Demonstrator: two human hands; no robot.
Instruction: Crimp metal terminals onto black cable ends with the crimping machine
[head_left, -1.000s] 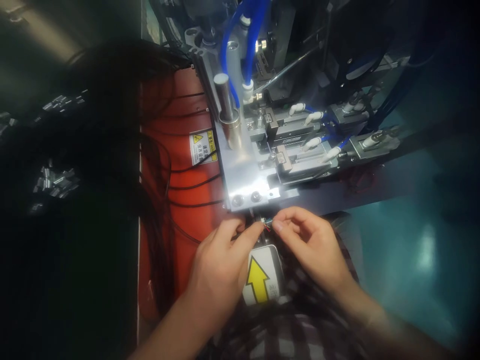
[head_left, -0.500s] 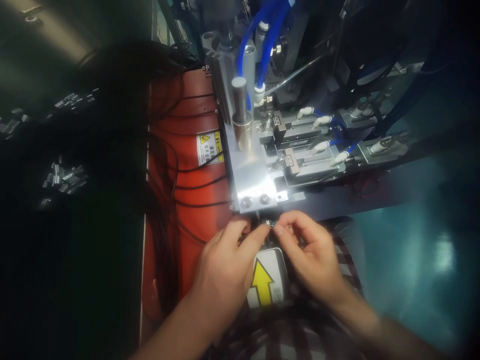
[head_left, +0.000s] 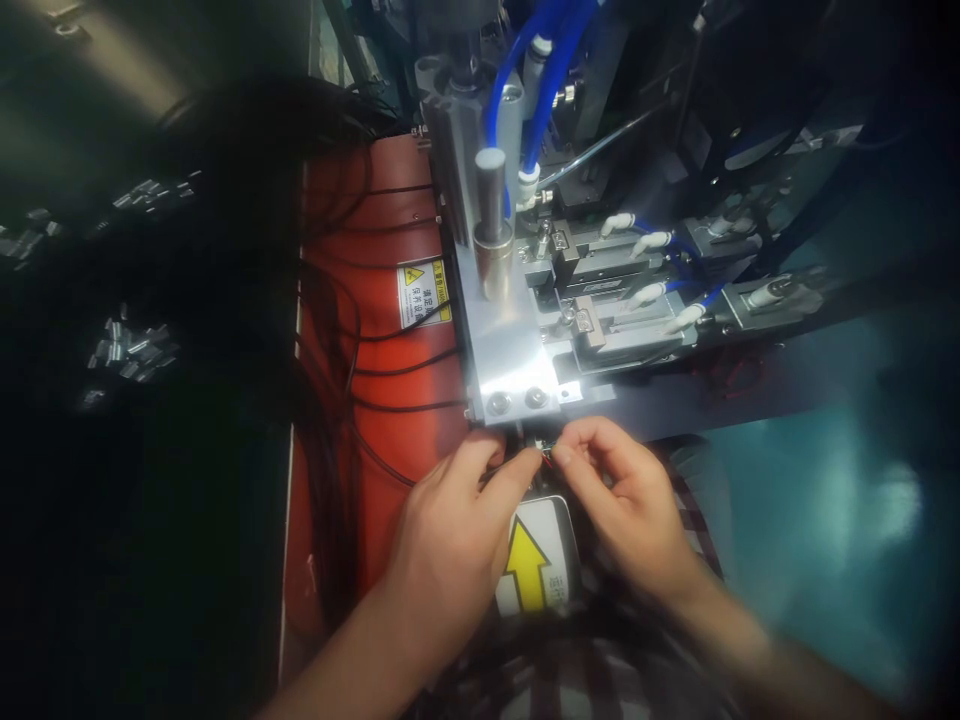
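Observation:
In the head view, both hands meet just below the front end of a metal press block (head_left: 517, 370). My left hand (head_left: 454, 525) is closed, with the thumb stretched towards the right hand; whatever lies under its fingers is hidden. Thumb and index finger of my right hand (head_left: 626, 495) pinch thin wires (head_left: 547, 455), which look red and green. Between the two thumbs shows a tiny pale part at the wires' end, too small to name. Right below the fingers is a white plate with a yellow arrow (head_left: 527, 565).
Black cables (head_left: 334, 480) run over the red machine surface (head_left: 405, 390) at left. A warning label (head_left: 424, 292) is stuck there. Small shiny metal pieces (head_left: 131, 345) lie in piles on the dark surface. Pneumatic cylinders (head_left: 630, 335) with blue hoses (head_left: 551, 90) stand at the right and back.
The camera view has shifted slightly, so the machine appears a little further right. My right fingertips have moved slightly away from the left thumb, and more of the wires shows.

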